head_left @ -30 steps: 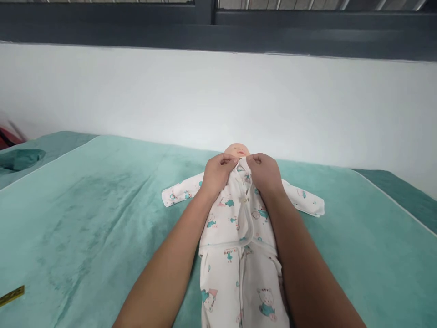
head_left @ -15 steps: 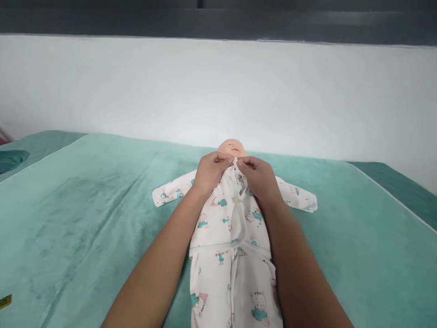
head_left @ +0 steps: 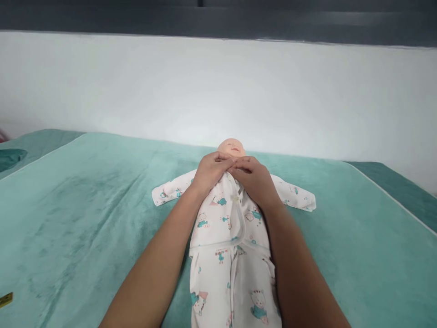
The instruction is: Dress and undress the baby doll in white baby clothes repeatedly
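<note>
A baby doll (head_left: 232, 146) lies on its back, head toward the wall, with its sleeves stretched out to both sides. It wears a white baby jacket (head_left: 218, 228) with animal prints and matching trousers (head_left: 211, 282). At the doll's neck, my left hand (head_left: 213, 169) pinches the jacket's collar from the left. My right hand (head_left: 254, 177) closes on the collar from the right, its fingertips meeting those of the left. The fingers hide the collar edge between them. Lower on the chest, a small yellowish fastening (head_left: 236, 198) shows on the front flap.
A light green blanket (head_left: 102, 218) with a pale edge covers the surface, creased on the left. Darker green cloth (head_left: 406, 187) shows at its sides. A white wall (head_left: 218, 91) rises behind the doll's head. A small yellow label (head_left: 6, 299) lies at the lower left.
My right hand has moved slightly left, so the fingertips of both hands now meet. The collar edge that stuck up between them is now covered by the fingers.
</note>
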`<state>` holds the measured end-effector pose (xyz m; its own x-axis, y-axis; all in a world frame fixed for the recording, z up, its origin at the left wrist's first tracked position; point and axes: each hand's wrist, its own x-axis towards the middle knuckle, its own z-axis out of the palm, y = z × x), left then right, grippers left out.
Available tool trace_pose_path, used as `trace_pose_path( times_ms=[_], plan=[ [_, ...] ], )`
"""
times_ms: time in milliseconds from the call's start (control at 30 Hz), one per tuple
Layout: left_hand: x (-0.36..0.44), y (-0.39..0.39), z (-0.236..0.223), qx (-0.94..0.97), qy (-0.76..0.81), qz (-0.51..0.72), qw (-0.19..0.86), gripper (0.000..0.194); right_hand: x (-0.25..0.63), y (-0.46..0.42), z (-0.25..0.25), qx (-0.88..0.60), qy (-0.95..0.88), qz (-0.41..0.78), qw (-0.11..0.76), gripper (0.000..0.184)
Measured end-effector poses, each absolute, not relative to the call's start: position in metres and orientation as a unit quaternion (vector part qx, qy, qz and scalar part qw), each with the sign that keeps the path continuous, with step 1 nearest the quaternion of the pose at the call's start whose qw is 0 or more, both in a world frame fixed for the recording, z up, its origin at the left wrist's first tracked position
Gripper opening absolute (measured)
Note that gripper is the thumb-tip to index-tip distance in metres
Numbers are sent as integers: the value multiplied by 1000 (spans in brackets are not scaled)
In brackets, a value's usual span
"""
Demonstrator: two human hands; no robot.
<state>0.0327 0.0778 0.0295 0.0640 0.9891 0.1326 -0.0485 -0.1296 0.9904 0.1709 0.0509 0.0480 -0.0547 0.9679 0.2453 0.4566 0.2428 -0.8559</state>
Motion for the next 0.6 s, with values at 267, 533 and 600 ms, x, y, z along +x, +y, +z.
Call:
trace_pose_path(
  times_ms=[267, 533, 600],
  plan=[
    [30, 78, 33, 561, 469, 482, 482, 21, 184, 30, 39, -505, -678, 332, 418, 24],
    [31, 79, 30, 562, 455, 505, 472, 26, 182, 34, 37, -504, -648, 346, 454, 22],
    [32, 79, 30, 559, 445, 508, 481, 26, 182, 35, 37, -487, -659, 343, 460, 22]
  ],
)
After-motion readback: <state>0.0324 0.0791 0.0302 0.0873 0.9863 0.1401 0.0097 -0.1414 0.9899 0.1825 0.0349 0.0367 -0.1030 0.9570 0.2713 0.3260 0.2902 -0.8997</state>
